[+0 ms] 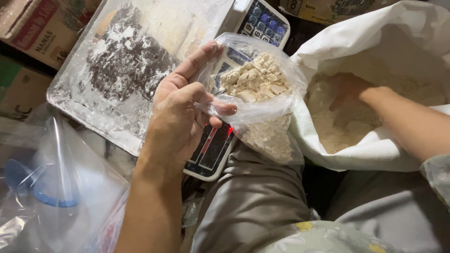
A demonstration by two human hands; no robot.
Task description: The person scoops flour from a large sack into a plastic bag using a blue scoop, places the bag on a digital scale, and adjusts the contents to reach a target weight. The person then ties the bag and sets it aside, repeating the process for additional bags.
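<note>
Flour bag [260, 93], small clear plastic, sits pinched open in my left hand [180, 117], thumb and fingers closed on its rim, just above my knee w/ lumpy flour inside. Right hand [349, 89] is down in the big white sack [375, 150] beside it, fingers sunk in flour, so can't tell open or closed. Behind the bag: scale [140, 61] w/ dusty metal tray & keypad. Left of my arm, more clear plastic bags [61, 187].

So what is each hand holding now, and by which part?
Left hand pinches the clear plastic bag at its open rim. Right hand is in the sack's powder; grip unclear.
</note>
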